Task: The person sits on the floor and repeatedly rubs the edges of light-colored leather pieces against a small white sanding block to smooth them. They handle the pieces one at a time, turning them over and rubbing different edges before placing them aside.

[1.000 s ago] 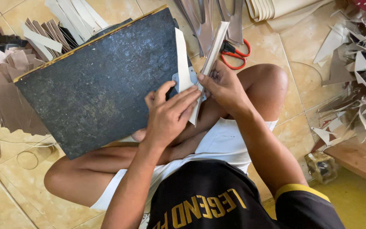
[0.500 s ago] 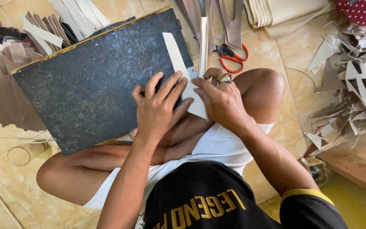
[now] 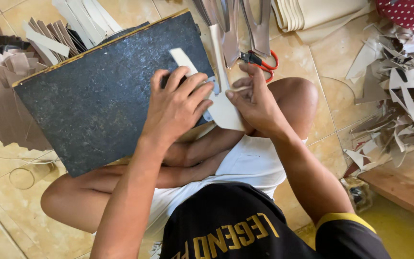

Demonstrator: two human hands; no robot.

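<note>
Cream-coloured, the flat forked leather piece (image 3: 224, 108) was pressed onto the dark speckled board (image 3: 101, 96) under the left hand's (image 3: 176, 108) spread fingers, its edge pinched by the right hand's (image 3: 255, 100) fingertips.

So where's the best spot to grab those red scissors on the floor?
Probably by the red handle loops, coming from the right, beside the knee. The loops lie bare on the tile, while the scissors' blade end points left, tucked under the pale cut strips, so that side looks harder and less safe to grip.
</note>
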